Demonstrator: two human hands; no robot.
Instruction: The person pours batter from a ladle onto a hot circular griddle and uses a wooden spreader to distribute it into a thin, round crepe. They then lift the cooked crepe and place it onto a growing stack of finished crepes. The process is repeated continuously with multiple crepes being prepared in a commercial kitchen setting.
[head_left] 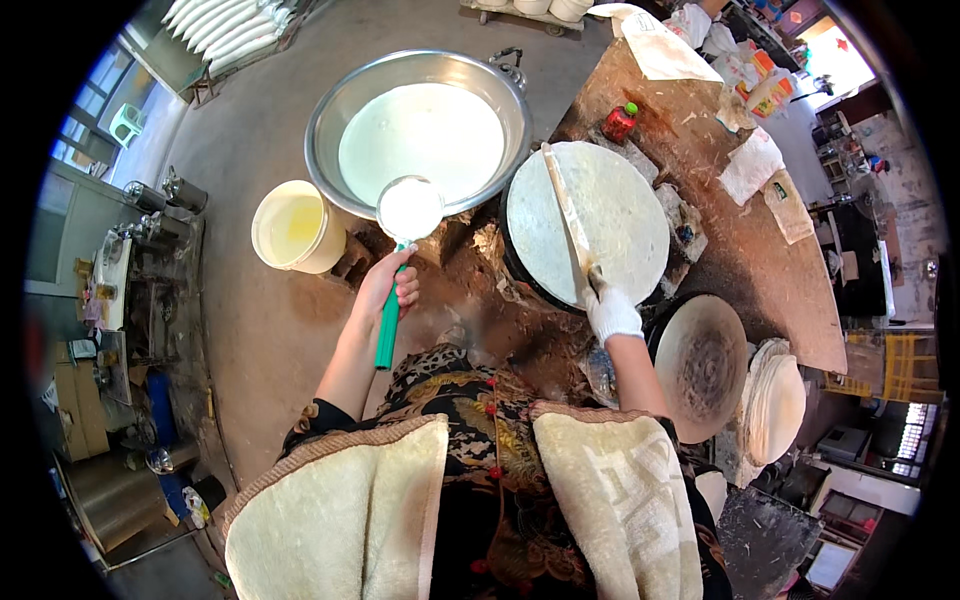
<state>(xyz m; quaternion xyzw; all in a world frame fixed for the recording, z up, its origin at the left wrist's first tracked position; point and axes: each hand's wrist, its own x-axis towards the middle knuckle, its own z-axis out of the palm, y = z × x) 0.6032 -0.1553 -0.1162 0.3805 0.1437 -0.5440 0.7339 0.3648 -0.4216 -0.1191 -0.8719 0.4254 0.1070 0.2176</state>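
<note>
My bare left hand (388,285) is closed around the green handle of a ladle (411,208). White batter fills its round bowl, which is over the near rim of a wide metal basin (322,125). More white batter (422,135) lies in the basin. In a white glove, my right hand (612,312) grips the near end of a long flat wooden spatula (567,212). The spatula lies across a pale round pancake (625,225) covering a round griddle. Most of the griddle is hidden beneath it, apart from a dark edge.
Left of the basin stands a cream bucket (322,250) with yellowish liquid. Beside my right forearm are a round dark-stained lid or pan (700,370) and a stack of thin pancakes (778,405). A brown tabletop (735,235) curves around the right, carrying a red bottle (620,122) and cloths.
</note>
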